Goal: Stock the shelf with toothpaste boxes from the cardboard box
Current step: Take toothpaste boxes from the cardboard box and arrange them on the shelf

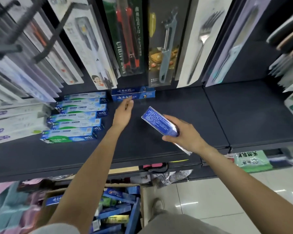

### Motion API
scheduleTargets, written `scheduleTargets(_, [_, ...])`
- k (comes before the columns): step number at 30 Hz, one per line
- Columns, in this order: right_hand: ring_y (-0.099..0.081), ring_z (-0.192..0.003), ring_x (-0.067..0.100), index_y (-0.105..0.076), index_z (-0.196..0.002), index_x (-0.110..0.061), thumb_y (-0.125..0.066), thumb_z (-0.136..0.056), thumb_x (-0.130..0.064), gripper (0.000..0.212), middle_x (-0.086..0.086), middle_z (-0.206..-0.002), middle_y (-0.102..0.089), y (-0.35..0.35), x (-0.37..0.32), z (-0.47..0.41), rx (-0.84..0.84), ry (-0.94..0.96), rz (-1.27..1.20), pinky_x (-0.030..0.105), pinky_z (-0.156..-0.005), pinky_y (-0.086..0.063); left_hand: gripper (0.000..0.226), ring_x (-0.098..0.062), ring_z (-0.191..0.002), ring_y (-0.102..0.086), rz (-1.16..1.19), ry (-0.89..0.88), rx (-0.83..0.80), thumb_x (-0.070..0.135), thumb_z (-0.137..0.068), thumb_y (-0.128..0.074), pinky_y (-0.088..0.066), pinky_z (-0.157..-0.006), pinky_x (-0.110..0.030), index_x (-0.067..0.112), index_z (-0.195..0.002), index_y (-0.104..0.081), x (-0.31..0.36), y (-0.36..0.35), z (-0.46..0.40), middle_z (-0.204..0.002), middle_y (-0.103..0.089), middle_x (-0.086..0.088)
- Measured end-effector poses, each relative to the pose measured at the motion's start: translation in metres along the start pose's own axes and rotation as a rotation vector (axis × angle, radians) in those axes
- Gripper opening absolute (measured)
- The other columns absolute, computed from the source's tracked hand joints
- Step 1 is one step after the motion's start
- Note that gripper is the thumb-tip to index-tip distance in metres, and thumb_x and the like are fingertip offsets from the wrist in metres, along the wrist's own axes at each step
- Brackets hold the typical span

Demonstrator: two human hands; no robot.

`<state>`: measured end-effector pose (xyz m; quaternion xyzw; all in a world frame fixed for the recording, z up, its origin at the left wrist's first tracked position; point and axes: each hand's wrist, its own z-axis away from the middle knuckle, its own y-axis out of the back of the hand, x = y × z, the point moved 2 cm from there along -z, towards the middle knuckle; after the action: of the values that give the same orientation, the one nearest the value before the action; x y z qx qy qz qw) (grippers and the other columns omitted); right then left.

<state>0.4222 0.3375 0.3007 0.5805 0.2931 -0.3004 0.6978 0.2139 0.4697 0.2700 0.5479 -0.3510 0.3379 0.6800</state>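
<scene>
A blue toothpaste box (160, 121) is being gripped in the right hand (184, 135) above the shelf (210, 115) — placing is being done. The left hand (123, 112), fingers loose and empty, is being held near the stacked blue boxes (133, 95) at twelve o'clock — the held box is likely being taken beside them.

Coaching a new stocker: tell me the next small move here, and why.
Probably carry the dark blue toothpaste box gripped in the right hand forward to the bare dark shelf beside the stacked dark blue boxes, which the open left hand reaches toward.
</scene>
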Motion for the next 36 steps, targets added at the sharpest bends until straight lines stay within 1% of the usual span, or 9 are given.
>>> scheduleTargets(2, [-0.053,-0.113,0.018,-0.038,-0.141,-0.034,-0.078,-0.073,-0.038,0.079,-0.001,-0.126,-0.056,-0.002,-0.009,-0.006,-0.007,0.089,0.255,0.032,-0.093,-0.044,0.044,-0.015,-0.107,-0.059,0.336,0.195,-0.197,0.048,-0.098,-0.037,-0.048,-0.087,-0.030,0.024,-0.133,-0.049,0.010,0.004,0.035,-0.129,-0.058,0.001])
scheduleTargets(5, [-0.050,-0.119,0.020,-0.035,-0.143,-0.029,-0.076,-0.074,-0.039,0.081,-0.002,-0.133,-0.052,-0.008,-0.027,-0.016,-0.061,0.216,0.443,0.033,-0.092,-0.041,0.033,-0.012,-0.100,-0.064,0.282,0.149,-0.445,0.030,-0.090,-0.061,-0.056,-0.080,-0.028,0.021,-0.121,-0.055,0.010,0.012,0.068,-0.114,-0.065,0.000])
scheduleTargets(9, [-0.049,-0.120,0.023,-0.029,-0.145,-0.029,-0.070,-0.080,-0.038,0.077,0.000,-0.135,-0.051,-0.003,-0.028,-0.024,-0.147,0.216,0.487,0.036,-0.095,-0.039,0.035,-0.001,-0.091,-0.063,0.244,-0.086,-0.302,0.008,-0.077,-0.074,-0.051,-0.078,-0.017,0.022,-0.105,-0.058,0.002,0.037,0.085,-0.100,-0.067,0.012])
scheduleTargets(11, [-0.050,-0.115,0.026,-0.038,-0.140,-0.024,-0.066,-0.085,-0.036,0.063,0.003,-0.128,-0.056,0.009,-0.016,-0.020,0.004,0.178,0.576,0.037,-0.095,-0.038,0.041,0.005,-0.087,-0.060,0.087,-0.305,-0.131,0.003,-0.073,-0.078,-0.047,-0.077,-0.011,0.024,-0.103,-0.060,-0.003,0.046,0.096,-0.101,-0.063,0.024])
scheduleTargets(14, [-0.060,-0.093,0.021,-0.058,-0.113,-0.018,-0.060,-0.090,-0.030,0.026,0.004,-0.107,-0.066,0.021,-0.009,-0.005,0.247,-0.048,0.183,0.035,-0.083,-0.047,0.046,-0.001,-0.098,-0.060,-0.168,-0.707,0.161,-0.011,-0.070,-0.071,-0.051,-0.079,-0.017,0.016,-0.107,-0.065,-0.012,0.045,0.120,-0.113,-0.060,0.017])
scheduleTargets(16, [-0.066,-0.080,0.020,-0.058,-0.101,-0.018,-0.055,-0.093,-0.031,0.015,0.012,-0.104,-0.070,0.011,-0.020,0.005,0.076,-0.264,-0.337,0.032,-0.074,-0.052,0.036,-0.020,-0.114,-0.058,-0.213,-0.902,0.254,-0.007,-0.081,-0.062,-0.052,-0.091,-0.029,0.013,-0.110,-0.062,-0.013,0.040,0.133,-0.117,-0.059,0.001])
scheduleTargets(21, [-0.070,-0.091,0.030,-0.036,-0.137,-0.014,-0.055,-0.091,-0.040,0.056,0.019,-0.109,-0.067,-0.014,-0.040,0.006,-0.147,-0.450,-0.947,0.040,-0.074,-0.059,0.017,-0.031,-0.120,-0.052,-0.311,-1.136,0.176,0.007,-0.095,-0.054,-0.050,-0.097,-0.034,0.011,-0.111,-0.057,0.004,0.034,0.143,-0.119,-0.055,-0.003])
scheduleTargets(29, [-0.069,-0.087,0.024,-0.024,-0.141,-0.022,-0.064,-0.089,-0.020,0.066,0.008,-0.096,-0.069,-0.022,-0.028,-0.009,0.003,-0.426,-1.157,0.039,-0.077,-0.058,0.031,-0.023,-0.122,-0.049,-0.451,-1.071,0.041,0.012,-0.093,-0.054,-0.055,-0.087,-0.037,0.020,-0.123,-0.051,-0.015,0.032,0.141,-0.132,-0.047,-0.001])
scheduleTargets(36, [-0.067,-0.092,0.026,-0.028,-0.118,-0.016,-0.061,-0.088,0.001,0.048,0.014,-0.110,-0.058,-0.031,-0.025,-0.036,0.258,-0.328,-1.290,0.041,-0.078,-0.058,0.077,-0.022,-0.143,-0.018,-0.312,-0.406,-0.023,0.019,-0.078,-0.076,-0.026,-0.113,-0.039,0.029,-0.143,-0.035,-0.031,0.023,0.093,-0.156,-0.016,0.001])
